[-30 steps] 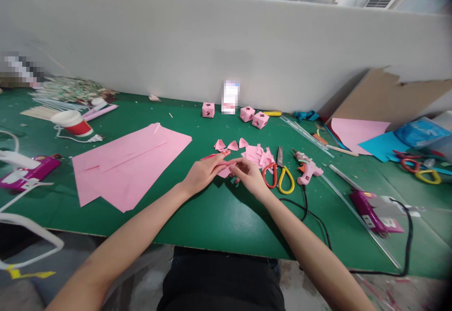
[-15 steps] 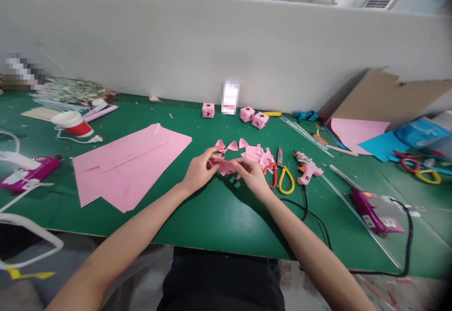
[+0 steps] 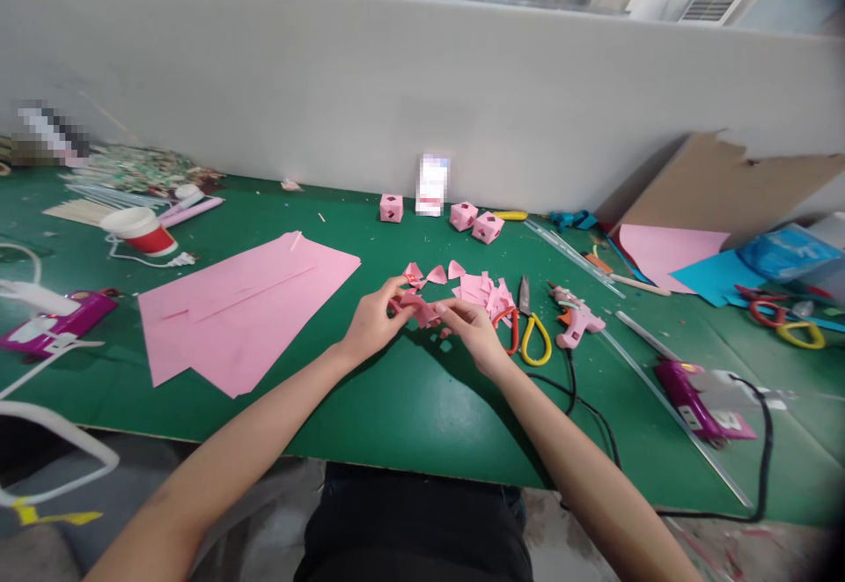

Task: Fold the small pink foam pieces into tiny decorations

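Observation:
Between my two hands is a small folded pink paper piece point(image 3: 422, 309), held just above the green table. My left hand point(image 3: 375, 318) pinches its left side, and my right hand point(image 3: 470, 325) has its right edge between thumb and fingers. Behind the fingers lie small curved pink pieces point(image 3: 437, 275). A pile of pink scraps point(image 3: 485, 293) is to the right, beside scissors point(image 3: 535, 341) with one red and one yellow handle. Farther back sit pink paper cubes point(image 3: 391, 208) with dark diamond-shaped openings.
Large pink sheets point(image 3: 244, 318) and a red-and-white paper cup point(image 3: 140, 232) are at left. A pink glue gun point(image 3: 576, 318), its black cable, clear sticks and a purple power strip point(image 3: 700, 401) lie right. A grey partition point(image 3: 297, 89) stands behind.
The pink piece between my fingers has turned and shows more of its folds. Both hands stay in nearly the same place. The view has shifted very slightly.

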`<state>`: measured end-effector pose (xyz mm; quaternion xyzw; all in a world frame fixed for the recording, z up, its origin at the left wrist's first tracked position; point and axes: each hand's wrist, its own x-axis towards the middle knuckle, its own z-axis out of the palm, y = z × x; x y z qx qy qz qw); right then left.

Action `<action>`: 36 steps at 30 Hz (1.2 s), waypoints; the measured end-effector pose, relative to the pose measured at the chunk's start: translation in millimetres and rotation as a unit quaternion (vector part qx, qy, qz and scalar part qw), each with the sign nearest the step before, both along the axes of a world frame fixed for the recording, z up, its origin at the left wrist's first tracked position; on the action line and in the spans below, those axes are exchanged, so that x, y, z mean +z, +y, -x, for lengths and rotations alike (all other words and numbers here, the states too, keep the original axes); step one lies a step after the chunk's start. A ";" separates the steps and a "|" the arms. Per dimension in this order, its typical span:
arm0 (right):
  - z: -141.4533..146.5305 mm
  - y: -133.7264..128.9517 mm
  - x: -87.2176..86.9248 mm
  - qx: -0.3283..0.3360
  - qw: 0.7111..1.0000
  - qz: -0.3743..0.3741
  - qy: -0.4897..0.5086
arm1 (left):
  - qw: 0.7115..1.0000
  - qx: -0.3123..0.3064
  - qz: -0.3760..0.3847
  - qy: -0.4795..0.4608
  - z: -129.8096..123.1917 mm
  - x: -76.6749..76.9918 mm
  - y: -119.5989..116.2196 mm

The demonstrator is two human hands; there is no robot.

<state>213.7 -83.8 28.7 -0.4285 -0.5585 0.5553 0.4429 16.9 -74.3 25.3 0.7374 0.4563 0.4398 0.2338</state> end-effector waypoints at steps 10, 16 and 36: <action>1.8 -1.9 -0.3 0.065 0.998 -0.003 0.015 | 0.999 -0.044 0.015 -0.024 -1.1 -2.0 -0.3; 4.5 -2.6 -5.2 0.080 0.997 -0.012 0.007 | 0.997 -0.069 0.033 -0.029 -1.8 -3.2 -1.1; 2.2 -0.4 -0.1 0.010 1.000 -0.018 0.019 | 0.992 -0.110 0.047 -0.048 -8.2 5.8 -10.6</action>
